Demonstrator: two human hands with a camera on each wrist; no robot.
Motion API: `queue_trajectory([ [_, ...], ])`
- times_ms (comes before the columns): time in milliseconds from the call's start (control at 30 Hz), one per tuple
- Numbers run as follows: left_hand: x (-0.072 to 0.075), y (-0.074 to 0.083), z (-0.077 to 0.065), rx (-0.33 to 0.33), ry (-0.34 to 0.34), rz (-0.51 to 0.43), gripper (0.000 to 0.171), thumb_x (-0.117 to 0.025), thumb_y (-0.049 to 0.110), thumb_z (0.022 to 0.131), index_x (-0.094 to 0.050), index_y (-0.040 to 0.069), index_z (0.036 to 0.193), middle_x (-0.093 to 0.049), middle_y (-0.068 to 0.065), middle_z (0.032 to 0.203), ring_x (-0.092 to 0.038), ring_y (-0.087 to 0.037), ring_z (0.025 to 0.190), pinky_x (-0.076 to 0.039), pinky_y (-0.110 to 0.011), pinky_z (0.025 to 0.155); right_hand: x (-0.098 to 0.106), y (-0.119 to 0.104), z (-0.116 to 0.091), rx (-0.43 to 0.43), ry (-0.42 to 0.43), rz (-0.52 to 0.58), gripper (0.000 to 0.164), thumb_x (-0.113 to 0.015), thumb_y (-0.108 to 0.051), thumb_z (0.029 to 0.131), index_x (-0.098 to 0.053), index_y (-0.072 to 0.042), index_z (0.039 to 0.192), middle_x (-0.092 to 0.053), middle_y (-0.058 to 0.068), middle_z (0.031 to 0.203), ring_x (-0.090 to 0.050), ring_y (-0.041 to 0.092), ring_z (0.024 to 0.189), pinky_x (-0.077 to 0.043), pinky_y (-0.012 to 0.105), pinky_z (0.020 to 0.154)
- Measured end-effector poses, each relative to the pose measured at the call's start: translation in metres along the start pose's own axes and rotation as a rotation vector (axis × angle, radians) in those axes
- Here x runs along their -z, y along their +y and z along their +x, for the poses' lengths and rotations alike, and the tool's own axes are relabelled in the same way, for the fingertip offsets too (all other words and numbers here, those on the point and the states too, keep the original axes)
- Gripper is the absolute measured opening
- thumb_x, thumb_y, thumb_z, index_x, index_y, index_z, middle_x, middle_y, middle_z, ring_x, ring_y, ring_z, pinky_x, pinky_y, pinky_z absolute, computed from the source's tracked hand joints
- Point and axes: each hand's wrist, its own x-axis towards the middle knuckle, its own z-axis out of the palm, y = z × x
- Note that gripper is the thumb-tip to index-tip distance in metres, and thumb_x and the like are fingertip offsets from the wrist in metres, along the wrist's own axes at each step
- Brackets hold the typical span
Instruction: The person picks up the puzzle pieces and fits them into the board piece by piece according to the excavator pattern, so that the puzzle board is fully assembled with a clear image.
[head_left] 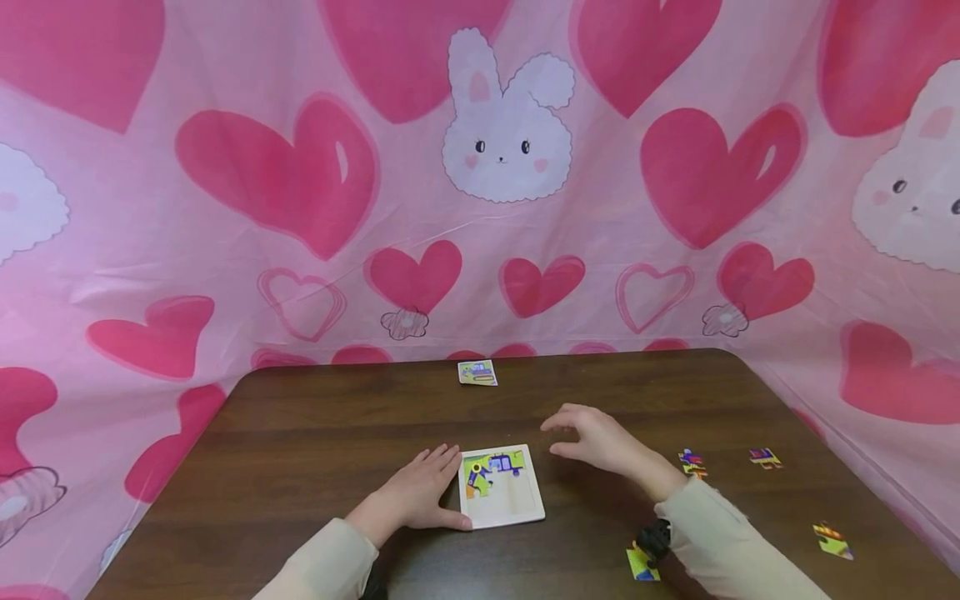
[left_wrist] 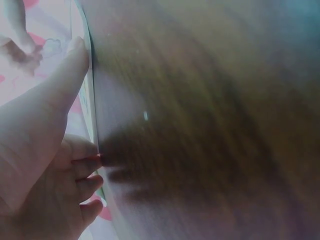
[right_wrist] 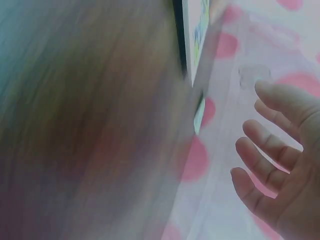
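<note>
One puzzle board [head_left: 517,504], white-rimmed, nearly square, no marked long axis: lay flat on the brown worktop [head_left: 337,417], lower centre of the frame, turned slightly askew. Fitted pieces [head_left: 510,462] filled its top and left; its lower right was bare.

One left hand [head_left: 423,487]: at the board's left side, fingers extended, thumb spread, touching the edge near the upper-left and lower-left corners; not clenched.

One right hand [head_left: 600,437]: right of the board and a little higher in the frame, apart from it, fingers apart and loosely bent, nothing grasped. The right wrist view showed the palm side free.

Four loose pieces, all right of the board. First piece [head_left: 692,462]: just beyond the right forearm. Second piece [head_left: 765,457]: farther right. Third piece [head_left: 832,541]: lower right. Fourth piece [head_left: 642,562]: bottom of the frame, partly hidden by the black wrist device [head_left: 654,540].

Governing relation, as I judged it from my place in the room: the right hand stood between board and pieces, the board to its lower left, the first piece to its right; it was the nearer hand to all four.

One picture card [head_left: 477,372]: near the far edge, above the board in the frame.
</note>
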Motion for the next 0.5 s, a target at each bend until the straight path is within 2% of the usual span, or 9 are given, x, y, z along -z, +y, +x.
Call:
queue_trajectory([
  [233,-0.003,-0.002,0.003,0.011,-0.012,0.005,0.098,-0.059,0.068,0.073,-0.036,-0.001,0.139,-0.033,-0.015,0.144,-0.026,-0.03,0.133,-0.022,-0.044,0.106,0.029,0.031,-0.031,-0.069,0.095,0.008,0.029,-0.075,-0.012,0.077,-0.067,-0.007,0.104,-0.06,-0.002,0.09,-0.058,0.027,0.086,-0.05,0.044,0.073],
  [500,-0.001,-0.001,0.003,0.021,-0.026,-0.017,0.099,-0.059,0.068,0.073,-0.035,0.0,0.14,-0.032,-0.015,0.144,-0.025,-0.03,0.133,-0.021,-0.044,0.106,0.053,0.063,-0.069,-0.11,0.197,-0.06,0.03,-0.077,-0.01,0.073,-0.067,-0.006,0.1,-0.061,-0.003,0.089,-0.058,0.023,0.082,-0.05,0.042,0.071],
])
